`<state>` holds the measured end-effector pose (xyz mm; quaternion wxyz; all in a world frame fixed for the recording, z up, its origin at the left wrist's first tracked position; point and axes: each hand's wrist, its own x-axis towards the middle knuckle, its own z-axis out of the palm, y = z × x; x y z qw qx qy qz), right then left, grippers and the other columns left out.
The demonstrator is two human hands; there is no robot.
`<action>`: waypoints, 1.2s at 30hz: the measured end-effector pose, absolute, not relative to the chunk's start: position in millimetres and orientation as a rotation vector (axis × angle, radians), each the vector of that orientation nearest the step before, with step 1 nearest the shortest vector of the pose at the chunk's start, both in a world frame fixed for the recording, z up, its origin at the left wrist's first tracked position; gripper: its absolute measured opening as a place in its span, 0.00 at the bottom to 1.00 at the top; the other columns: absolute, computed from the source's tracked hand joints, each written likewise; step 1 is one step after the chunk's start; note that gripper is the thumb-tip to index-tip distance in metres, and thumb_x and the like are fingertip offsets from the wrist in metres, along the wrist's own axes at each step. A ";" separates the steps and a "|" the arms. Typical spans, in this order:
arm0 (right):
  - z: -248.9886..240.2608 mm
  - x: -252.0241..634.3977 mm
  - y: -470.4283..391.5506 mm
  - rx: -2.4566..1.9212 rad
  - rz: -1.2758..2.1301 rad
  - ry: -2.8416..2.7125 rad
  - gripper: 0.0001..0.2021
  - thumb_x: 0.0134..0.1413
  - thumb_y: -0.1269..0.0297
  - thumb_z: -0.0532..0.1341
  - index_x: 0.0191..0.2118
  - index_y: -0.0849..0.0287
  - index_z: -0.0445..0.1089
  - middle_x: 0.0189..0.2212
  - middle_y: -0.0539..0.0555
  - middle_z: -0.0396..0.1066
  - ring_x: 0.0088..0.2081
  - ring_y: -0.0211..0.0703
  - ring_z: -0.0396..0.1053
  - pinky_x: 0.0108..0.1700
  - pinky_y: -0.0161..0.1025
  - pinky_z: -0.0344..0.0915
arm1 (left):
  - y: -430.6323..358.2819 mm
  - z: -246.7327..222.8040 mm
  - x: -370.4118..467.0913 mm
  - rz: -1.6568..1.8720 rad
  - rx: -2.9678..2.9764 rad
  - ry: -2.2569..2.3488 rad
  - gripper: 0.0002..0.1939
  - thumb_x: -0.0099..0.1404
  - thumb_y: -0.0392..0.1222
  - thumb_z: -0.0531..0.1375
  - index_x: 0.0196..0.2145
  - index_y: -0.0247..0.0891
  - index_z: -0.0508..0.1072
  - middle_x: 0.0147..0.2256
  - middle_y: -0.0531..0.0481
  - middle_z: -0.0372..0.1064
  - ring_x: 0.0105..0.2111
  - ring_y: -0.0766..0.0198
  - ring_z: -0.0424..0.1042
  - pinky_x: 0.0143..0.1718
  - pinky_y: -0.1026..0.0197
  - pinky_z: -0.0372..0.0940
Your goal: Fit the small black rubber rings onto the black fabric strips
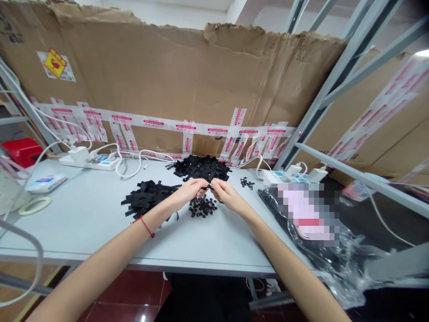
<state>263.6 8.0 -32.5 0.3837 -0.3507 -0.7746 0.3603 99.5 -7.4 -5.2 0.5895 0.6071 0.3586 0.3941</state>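
My left hand [191,191] and my right hand [226,193] meet over the table, fingertips pinched together. Between them is a small black piece [209,186], mostly covered by the fingers, so its exact kind does not show. Just below the hands lies a heap of small black ring-like parts [203,208]. Beside my left forearm is a pile of short black fabric-like strips [144,199]. A second pile of black strips [201,167] lies behind the hands. Off to the right is a little cluster of small black parts [247,183].
The grey-white table [214,243] backs onto a tall cardboard sheet [174,71]. Power strips [109,162] and white cables run along the rear. A tape ring [35,205] lies left; a black plastic bag [321,250] and a metal frame post [321,100] stand right.
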 end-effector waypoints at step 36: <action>-19.2 297.4 16.7 -1.830 0.058 -2.111 0.13 0.58 0.62 0.56 0.27 0.59 0.74 0.26 0.59 0.72 0.31 0.47 0.69 0.29 0.38 0.52 | 60.8 -36.6 45.4 0.649 2.571 1.680 0.09 0.57 0.32 0.56 0.28 0.36 0.77 0.34 0.41 0.74 0.38 0.54 0.71 0.44 0.57 0.60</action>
